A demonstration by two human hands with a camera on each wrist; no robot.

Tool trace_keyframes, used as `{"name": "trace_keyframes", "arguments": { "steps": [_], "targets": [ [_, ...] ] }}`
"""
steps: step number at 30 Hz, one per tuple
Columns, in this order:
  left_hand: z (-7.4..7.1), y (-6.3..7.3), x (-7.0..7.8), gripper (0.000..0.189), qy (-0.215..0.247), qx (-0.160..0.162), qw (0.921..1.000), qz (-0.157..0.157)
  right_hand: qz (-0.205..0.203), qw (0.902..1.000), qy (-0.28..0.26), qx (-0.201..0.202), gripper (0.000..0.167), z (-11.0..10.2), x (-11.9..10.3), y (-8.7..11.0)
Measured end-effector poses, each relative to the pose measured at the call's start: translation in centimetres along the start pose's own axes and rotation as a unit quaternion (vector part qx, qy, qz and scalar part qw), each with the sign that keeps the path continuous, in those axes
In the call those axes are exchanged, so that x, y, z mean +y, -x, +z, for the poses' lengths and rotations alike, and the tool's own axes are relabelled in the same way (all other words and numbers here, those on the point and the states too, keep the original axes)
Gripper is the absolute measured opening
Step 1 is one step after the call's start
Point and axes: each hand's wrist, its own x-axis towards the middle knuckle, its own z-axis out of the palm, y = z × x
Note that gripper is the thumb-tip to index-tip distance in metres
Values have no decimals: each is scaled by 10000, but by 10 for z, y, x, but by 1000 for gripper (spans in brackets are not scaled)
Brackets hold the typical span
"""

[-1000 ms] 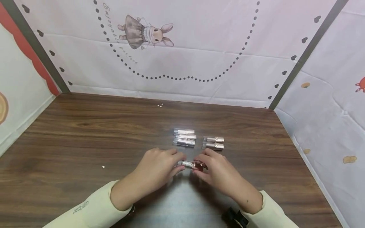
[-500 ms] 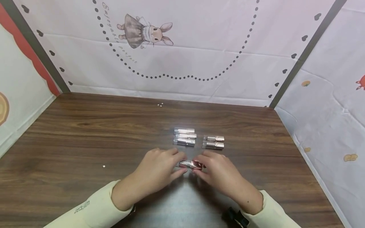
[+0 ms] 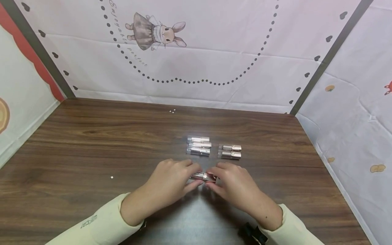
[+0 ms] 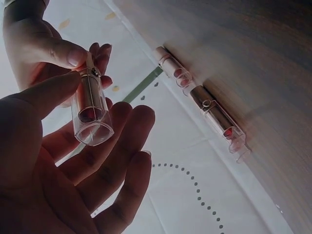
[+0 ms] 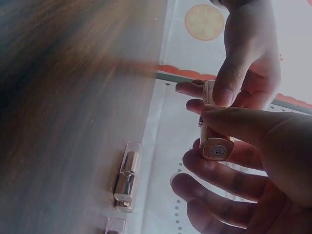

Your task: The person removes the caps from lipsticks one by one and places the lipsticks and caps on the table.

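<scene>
Between the hands, above the near part of the table, a lipstick (image 3: 200, 176) with a rose-gold base and a clear cap lies sideways. My left hand (image 3: 171, 177) pinches its clear-cap end between thumb and fingers. My right hand (image 3: 234, 178) grips the rose-gold base end. In the left wrist view the clear cap (image 4: 93, 127) covers the dark red tube inside. A round label shows on the base (image 5: 217, 149) in the right wrist view. Fingers hide part of the lipstick in the head view.
Beyond the hands, three capped lipsticks (image 3: 199, 145) lie side by side, with two more lipsticks (image 3: 229, 151) to their right. Small white bits (image 3: 172, 111) lie near the back edge, another white bit (image 3: 111, 177) at left. Printed cloth (image 3: 214, 61) walls the wooden table (image 3: 92, 146).
The hands have drawn slightly closer together, and less of the lipstick shows between them. The lipsticks on the table stay in place; the head view has shifted slightly.
</scene>
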Motion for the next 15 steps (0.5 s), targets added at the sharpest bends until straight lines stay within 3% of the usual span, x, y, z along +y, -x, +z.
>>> {"name": "trace_keyframes", "arguments": {
  "steps": [15],
  "targets": [
    [0, 1, 1, 28, -48, -78, 9999, -72, 95, 9998, 192, 51, 18, 3, 0, 0]
  ]
}}
